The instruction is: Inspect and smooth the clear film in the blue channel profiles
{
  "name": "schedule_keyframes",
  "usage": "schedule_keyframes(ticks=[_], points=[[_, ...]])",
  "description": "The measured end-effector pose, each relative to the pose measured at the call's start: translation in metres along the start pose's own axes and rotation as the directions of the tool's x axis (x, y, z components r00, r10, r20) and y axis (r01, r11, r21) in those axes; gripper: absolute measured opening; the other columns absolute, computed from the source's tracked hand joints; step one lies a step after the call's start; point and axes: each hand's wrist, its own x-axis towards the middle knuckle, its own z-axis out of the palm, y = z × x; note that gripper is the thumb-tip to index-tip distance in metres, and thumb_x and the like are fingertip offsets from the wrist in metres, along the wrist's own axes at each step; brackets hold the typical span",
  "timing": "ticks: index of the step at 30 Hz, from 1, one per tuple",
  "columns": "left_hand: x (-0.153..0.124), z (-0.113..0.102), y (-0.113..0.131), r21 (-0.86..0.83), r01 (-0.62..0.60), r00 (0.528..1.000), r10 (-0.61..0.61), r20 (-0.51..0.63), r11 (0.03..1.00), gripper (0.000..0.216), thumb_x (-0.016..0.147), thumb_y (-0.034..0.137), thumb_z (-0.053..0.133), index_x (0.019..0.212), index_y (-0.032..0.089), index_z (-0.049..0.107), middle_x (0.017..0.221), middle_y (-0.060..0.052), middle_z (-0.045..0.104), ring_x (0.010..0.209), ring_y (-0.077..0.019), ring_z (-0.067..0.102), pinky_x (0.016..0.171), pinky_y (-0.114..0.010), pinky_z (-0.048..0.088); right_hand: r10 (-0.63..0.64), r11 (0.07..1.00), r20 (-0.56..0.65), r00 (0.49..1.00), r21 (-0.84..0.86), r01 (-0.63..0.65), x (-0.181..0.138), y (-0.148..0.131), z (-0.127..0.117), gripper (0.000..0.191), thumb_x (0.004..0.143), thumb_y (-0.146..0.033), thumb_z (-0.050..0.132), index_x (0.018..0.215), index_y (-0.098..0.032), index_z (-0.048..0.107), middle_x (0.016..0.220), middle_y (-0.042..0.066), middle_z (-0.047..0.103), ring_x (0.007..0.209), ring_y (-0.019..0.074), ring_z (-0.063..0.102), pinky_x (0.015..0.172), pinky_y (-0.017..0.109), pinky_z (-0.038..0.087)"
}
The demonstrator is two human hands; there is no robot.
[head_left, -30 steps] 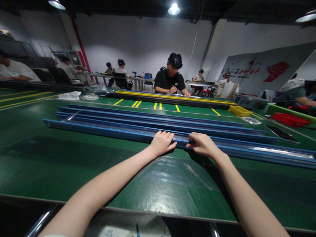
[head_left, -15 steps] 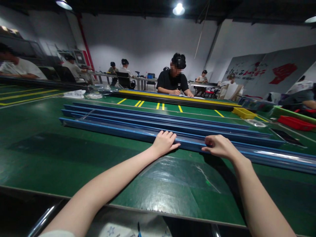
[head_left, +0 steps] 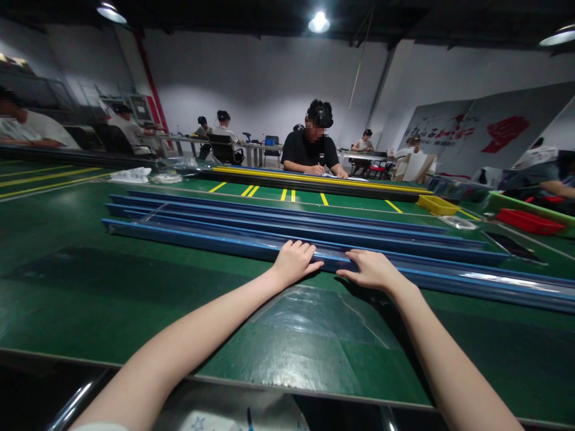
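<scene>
A long blue channel-shaped profile (head_left: pixel 215 239) lies across the green table in front of me, the nearest of several alike. My left hand (head_left: pixel 294 261) rests on its front wall, fingers curled over the edge into the channel and thumb pointing right. Just to the right, my right hand (head_left: pixel 371 268) is at the same profile, its fingers over the front edge and its thumb apart from them, low on the near side. I see nothing held between its fingers. A shiny clear layer shows along the channel.
Other blue profiles (head_left: pixel 251 211) lie behind. Clear film (head_left: pixel 309 317) is spread on the table (head_left: pixel 135 317) before me. A phone-like dark slab (head_left: pixel 516 247), a yellow tray (head_left: pixel 438 205) and a red tray (head_left: pixel 530 221) are at right. A person (head_left: pixel 312 146) sits opposite.
My right hand has moved left along the profile toward my left hand, and its fingers have straightened somewhat. My left hand keeps its place on the profile. The view has shifted slightly.
</scene>
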Motion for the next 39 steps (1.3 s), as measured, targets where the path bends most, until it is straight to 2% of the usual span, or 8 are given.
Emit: schedule_keyframes(ticks=[8,20,31,36,39], points=[[0.0000,0.0019,0.0000,-0.003,0.007,1.000,-0.008,-0.002,1.000,0.037,0.082,0.049,0.039,0.077,0.016,0.053,0.071,-0.004,0.061,0.071,-0.0187,0.054,0.061,-0.030,0.031,-0.030,0.999,-0.009,0.999,0.009,0.030,0.0009,-0.0042,-0.0010,0.054,0.078,-0.059,0.031,0.100,-0.018,0.057,0.098,0.009,0.062,0.088,0.0219,0.057,0.068,0.027,0.040],[0.0034,-0.0005,0.0001,-0.003,-0.004,1.000,0.004,0.031,1.000,0.038,0.082,0.050,0.038,0.075,0.016,0.053,0.068,-0.004,0.061,0.068,-0.0180,0.055,0.056,-0.028,0.031,-0.029,0.999,0.008,1.000,0.022,0.029,0.0004,-0.0046,-0.0040,0.054,0.079,-0.058,0.030,0.102,-0.017,0.058,0.092,0.009,0.062,0.085,0.0222,0.058,0.066,0.027,0.040],[0.0048,-0.0022,0.0010,0.001,-0.016,0.998,0.016,0.066,1.000,0.037,0.082,0.049,0.040,0.076,0.015,0.054,0.066,-0.005,0.060,0.067,-0.0183,0.054,0.055,-0.028,0.031,-0.029,0.996,-0.007,1.000,0.088,0.030,0.0020,-0.0011,0.0011,0.055,0.078,-0.058,0.031,0.109,-0.019,0.056,0.102,0.009,0.061,0.092,0.0212,0.056,0.072,0.026,0.040],[0.0034,-0.0029,0.0009,0.008,-0.016,0.999,0.016,0.046,1.000,0.038,0.083,0.049,0.037,0.078,0.016,0.053,0.069,-0.005,0.060,0.069,-0.0181,0.054,0.056,-0.028,0.030,-0.022,0.992,-0.026,0.999,0.122,0.025,0.0024,0.0011,0.0033,0.050,0.079,-0.055,0.034,0.105,-0.020,0.057,0.101,0.008,0.061,0.090,0.0202,0.056,0.070,0.026,0.039],[0.0027,-0.0034,0.0010,0.013,-0.013,0.999,0.012,0.039,1.000,0.037,0.083,0.050,0.037,0.081,0.016,0.052,0.070,-0.004,0.060,0.069,-0.0181,0.054,0.056,-0.029,0.030,-0.006,0.984,-0.067,0.998,0.180,0.018,0.0028,0.0020,0.0016,0.040,0.077,-0.051,0.041,0.096,-0.020,0.057,0.093,0.006,0.061,0.081,0.0173,0.056,0.065,0.024,0.038]])
